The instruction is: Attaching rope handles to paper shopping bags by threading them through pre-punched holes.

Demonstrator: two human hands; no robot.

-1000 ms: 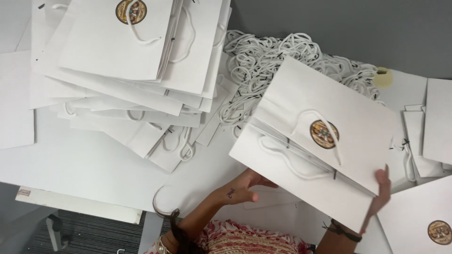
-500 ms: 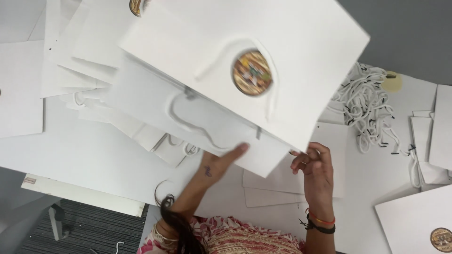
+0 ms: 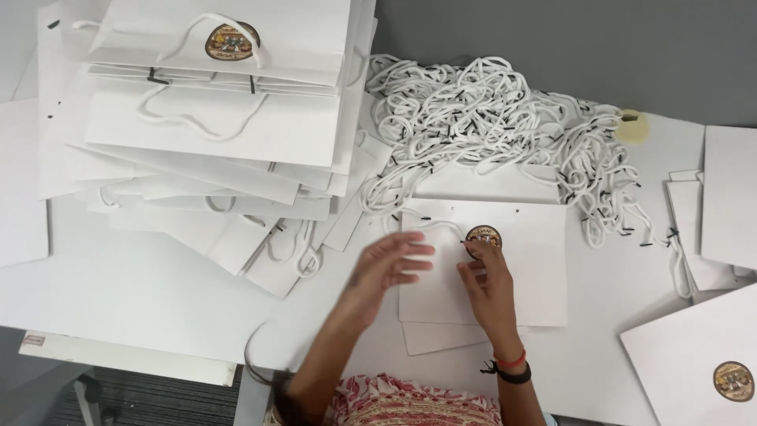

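A flat white paper bag (image 3: 520,276) with a round brown sticker (image 3: 482,236) lies on the table in front of me, on top of more flat bags. A white cord (image 3: 432,224) curves across its upper left part. My left hand (image 3: 390,262) hovers blurred over the bag's left edge, fingers apart, holding nothing. My right hand (image 3: 489,288) rests on the bag with its fingertips just below the sticker, where the cord ends. Whether those fingers pinch the cord is unclear. A red band and a black band circle the right wrist.
A tall, slanted stack of finished white bags with cord handles (image 3: 221,118) fills the upper left. A tangled heap of white cords with black tips (image 3: 505,126) lies behind the bag. More flat bags (image 3: 725,197) sit at the right, one with a sticker (image 3: 702,371) at the lower right.
The bag lifted close to the camera half a second ago is gone from my hands. Both hands have come down onto a flat bag on the table.
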